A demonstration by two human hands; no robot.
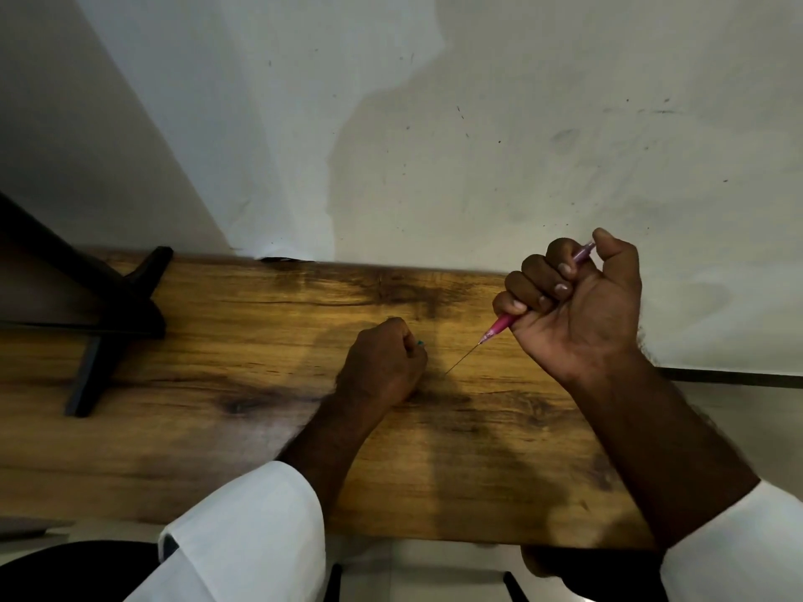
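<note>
I see right hand point(578, 310) gripping pink pen point(499, 325) | thin tip slants lower-left toward left hand point(382, 362) | left hand clenched round green piece point(419, 342)

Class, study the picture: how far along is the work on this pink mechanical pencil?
Done: a long thin lead already sticks out of the pink mechanical pencil. In hand: the right hand grips it in a fist; the left hand pinches a small green thing. Left: probably seating the lead.

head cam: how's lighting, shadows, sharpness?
Head view: dim, uneven light; soft shadows on the wall and on the table beside the left hand. Right hand and pink pencil fairly sharp, its lead faint; green speck pinched in the left hand unidentifiable.
</note>
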